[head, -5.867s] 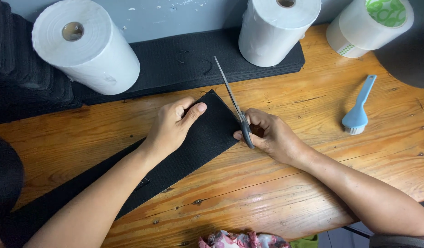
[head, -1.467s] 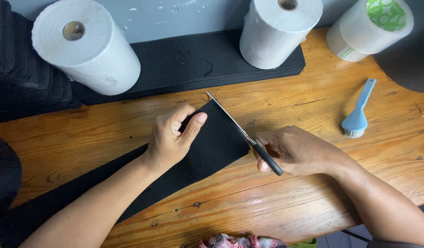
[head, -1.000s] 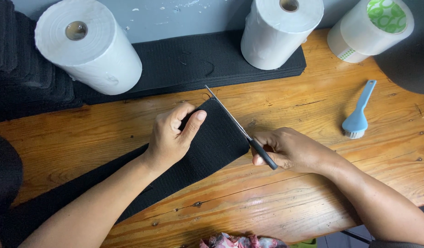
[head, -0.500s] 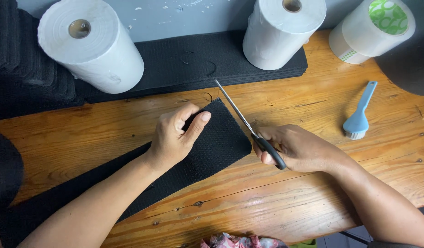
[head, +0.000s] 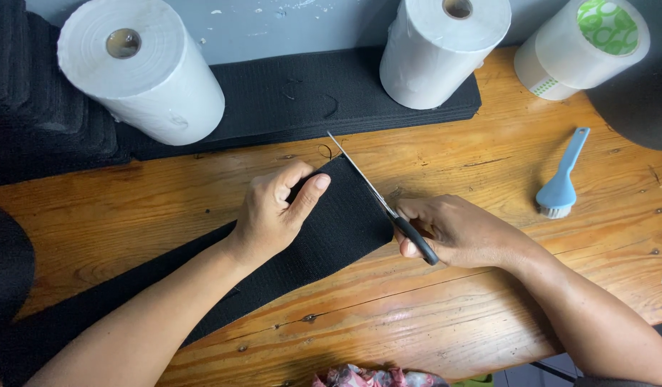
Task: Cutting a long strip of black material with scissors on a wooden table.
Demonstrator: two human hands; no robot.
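A long black fabric strip (head: 331,236) lies diagonally across the wooden table (head: 488,322). My left hand (head: 277,211) presses flat on the strip near its upper right end, thumb stretched toward the edge. My right hand (head: 456,231) grips the black handles of a pair of scissors (head: 377,197). The thin metal blades run along the strip's right end edge, tip pointing up and left toward the back of the table.
Two white paper rolls (head: 141,68) (head: 445,50) stand on a stack of black fabric sheets (head: 302,97) at the back. A tape roll (head: 582,46) sits at the top right, a blue brush (head: 560,186) to the right. Patterned cloth (head: 374,376) lies at the front edge.
The scissors have slid along the strip's end edge, blades shifting slightly toward the back, then forward. My left hand has stayed pressed on the fabric.
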